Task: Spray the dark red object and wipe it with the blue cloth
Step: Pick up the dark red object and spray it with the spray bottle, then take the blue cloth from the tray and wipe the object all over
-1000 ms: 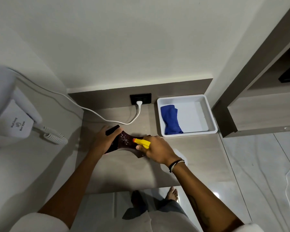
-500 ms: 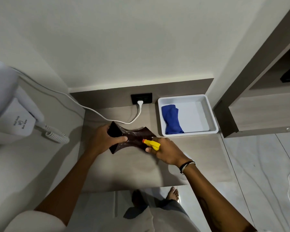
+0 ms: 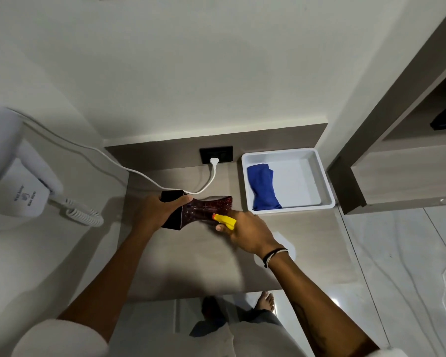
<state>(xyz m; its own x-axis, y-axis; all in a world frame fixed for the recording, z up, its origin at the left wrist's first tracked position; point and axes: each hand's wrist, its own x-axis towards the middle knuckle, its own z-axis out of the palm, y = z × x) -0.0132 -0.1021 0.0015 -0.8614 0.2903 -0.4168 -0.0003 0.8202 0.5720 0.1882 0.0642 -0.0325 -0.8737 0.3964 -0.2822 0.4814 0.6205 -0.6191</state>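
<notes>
The dark red object (image 3: 206, 208), glossy with a narrow waist, lies on its side over the wooden counter (image 3: 191, 261). My left hand (image 3: 156, 213) grips its left end. My right hand (image 3: 245, 231) is closed around a spray bottle whose yellow nozzle (image 3: 224, 219) points at the object's right part from very close. The bottle's body is hidden under my hand. The blue cloth (image 3: 263, 186) lies folded in the left half of a white tray (image 3: 319, 176) at the back right of the counter.
A white cable (image 3: 139, 173) runs from a wall-mounted hair dryer (image 3: 16, 186) on the left to a black socket (image 3: 216, 154) behind the object. A wooden shelf unit (image 3: 397, 163) stands to the right. My bare foot (image 3: 265, 300) shows on the tiled floor below.
My left hand has turned the dark red object so more of its face shows. My right hand with the spray bottle has shifted slightly right, nozzle still at the object.
</notes>
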